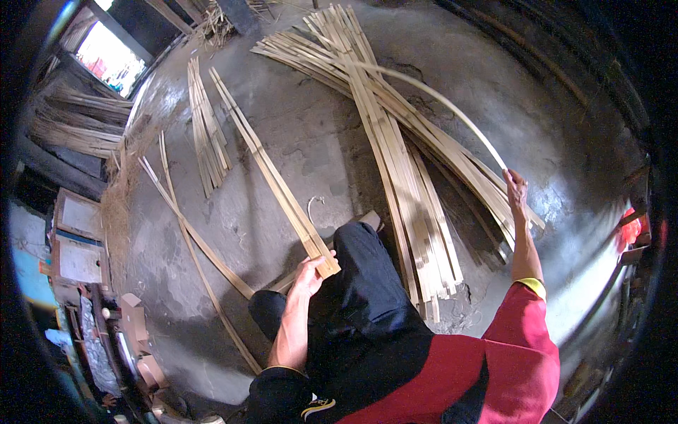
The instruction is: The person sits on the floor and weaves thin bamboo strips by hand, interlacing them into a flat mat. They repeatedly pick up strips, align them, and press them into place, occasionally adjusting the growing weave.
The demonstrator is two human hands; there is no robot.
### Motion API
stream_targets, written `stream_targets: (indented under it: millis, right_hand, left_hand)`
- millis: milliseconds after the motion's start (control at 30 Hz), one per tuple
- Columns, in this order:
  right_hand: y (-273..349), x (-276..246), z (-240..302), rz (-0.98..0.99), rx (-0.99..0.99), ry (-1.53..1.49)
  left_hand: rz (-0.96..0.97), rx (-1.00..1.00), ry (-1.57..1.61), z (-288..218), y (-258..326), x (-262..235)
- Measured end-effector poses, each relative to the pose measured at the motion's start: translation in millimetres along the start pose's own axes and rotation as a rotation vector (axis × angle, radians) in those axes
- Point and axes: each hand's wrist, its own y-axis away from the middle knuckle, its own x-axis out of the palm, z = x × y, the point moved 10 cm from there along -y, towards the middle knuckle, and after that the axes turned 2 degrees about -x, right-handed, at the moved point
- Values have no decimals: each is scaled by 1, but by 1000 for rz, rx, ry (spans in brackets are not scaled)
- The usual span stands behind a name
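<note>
The left hand (pixel 308 272) was closed on the near end of a flat bundle (pixel 272 172) of bamboo strips, thumb on top and fingers curled under, right at the cut ends beside the dark-trousered knee (pixel 360 247). From that grip the bundle ran away up and to the left across the concrete floor (pixel 296 127), lying flat for its whole length. The right hand (pixel 516 187), arm stretched well out to the side, pinched a single long strip (pixel 431 95) near its end; the strip arched up and over the big pile (pixel 402 162) of strips fanned across the floor in front of the person, and its far end seemed to reach the pile's top, though where it ended could not be told. A smaller stack (pixel 205 134) lay apart to the left of the held bundle, and two loose strips (pixel 194 240) crossed the floor nearer the left edge. By the look of it, the step in hand was sorting: one strip was being drawn off the pile while the bundle was kept steady. The next move would call for freeing the bowed strip from the pile without snagging its neighbours, then swinging it across to lie parallel on the bundle, ends flush at the left hand.
</note>
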Motion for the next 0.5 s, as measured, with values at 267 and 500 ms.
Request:
stream_targets:
  millis: [267, 500]
  right_hand:
    - [37, 2, -69, 61, -68, 522]
    - [60, -12, -82, -18, 31, 402]
  left_hand:
    - [-30, 4, -65, 1, -4, 7]
    - [-12, -4, -53, -3, -4, 29]
